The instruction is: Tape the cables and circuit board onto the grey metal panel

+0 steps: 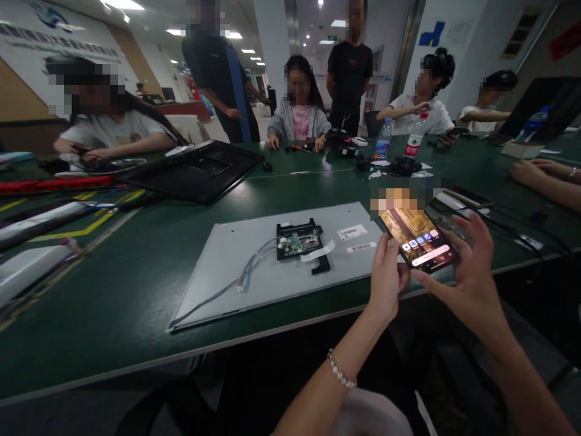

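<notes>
A smartphone (420, 239) with a lit home screen is held up over the table's near edge, tilted toward me. My left hand (385, 278) is closed around its left side, thumb along the edge. At the lower right corner is my right hand (472, 272), with its thumb by the bottom edge and a finger against the right side; its other fingers are bent and apart. Left of the phone lies a flat grey display panel (218, 260), back side up. It carries a green circuit board (297, 244) in a black bracket, and a grey cable bundle (245, 275).
Behind the panel lies a black monitor housing (204, 172). Red strips (59, 184) and white bars (36, 272) are on the left. Two bottles (384, 140) and black cables (512, 227) stand or lie to the right. Several people sit or stand around the green table (104, 309).
</notes>
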A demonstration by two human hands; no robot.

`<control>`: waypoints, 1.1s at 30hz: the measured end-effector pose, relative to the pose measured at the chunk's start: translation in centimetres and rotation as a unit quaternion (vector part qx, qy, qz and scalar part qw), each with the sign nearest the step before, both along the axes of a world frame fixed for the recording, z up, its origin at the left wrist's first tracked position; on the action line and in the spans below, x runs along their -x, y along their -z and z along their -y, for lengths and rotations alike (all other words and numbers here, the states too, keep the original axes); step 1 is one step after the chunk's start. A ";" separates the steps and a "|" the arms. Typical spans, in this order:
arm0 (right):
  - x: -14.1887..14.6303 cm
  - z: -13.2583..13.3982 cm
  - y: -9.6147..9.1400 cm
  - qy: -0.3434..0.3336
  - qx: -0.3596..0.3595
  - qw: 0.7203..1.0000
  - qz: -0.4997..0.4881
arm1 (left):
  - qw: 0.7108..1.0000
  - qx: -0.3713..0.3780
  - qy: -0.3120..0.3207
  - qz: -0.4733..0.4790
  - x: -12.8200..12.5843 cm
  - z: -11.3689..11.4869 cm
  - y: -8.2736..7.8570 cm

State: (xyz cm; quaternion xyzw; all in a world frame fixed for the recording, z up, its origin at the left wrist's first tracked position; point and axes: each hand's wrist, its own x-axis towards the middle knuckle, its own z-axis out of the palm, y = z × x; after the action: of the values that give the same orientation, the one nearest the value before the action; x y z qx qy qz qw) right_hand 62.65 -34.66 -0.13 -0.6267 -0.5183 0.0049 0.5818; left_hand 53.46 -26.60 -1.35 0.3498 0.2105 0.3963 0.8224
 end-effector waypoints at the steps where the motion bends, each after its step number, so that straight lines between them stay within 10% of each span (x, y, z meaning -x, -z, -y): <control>1: -0.1 0.1 -0.2 -0.040 -0.001 0.996 -0.079 | 1.000 -0.012 0.001 -0.004 0.5 -0.1 -0.5; 6: -1.1 0.2 -1.4 -0.176 0.058 0.925 -0.332 | 0.998 -0.058 0.028 -0.017 1.9 -0.4 -2.3; 19: -0.5 2.1 -3.5 -0.235 0.100 0.873 -0.416 | 0.992 -0.110 0.050 -0.039 3.9 0.1 -3.8; 33: 2.7 3.7 -5.0 -0.262 0.067 0.903 -0.333 | 0.990 -0.122 0.053 -0.043 6.2 1.1 -5.9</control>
State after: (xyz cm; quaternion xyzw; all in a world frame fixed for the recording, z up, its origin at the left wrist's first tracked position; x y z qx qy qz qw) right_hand 59.97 -38.38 4.86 -0.4674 -0.4385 0.4001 0.6551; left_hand 47.21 -27.70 4.55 0.4747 0.1769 0.3597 0.7836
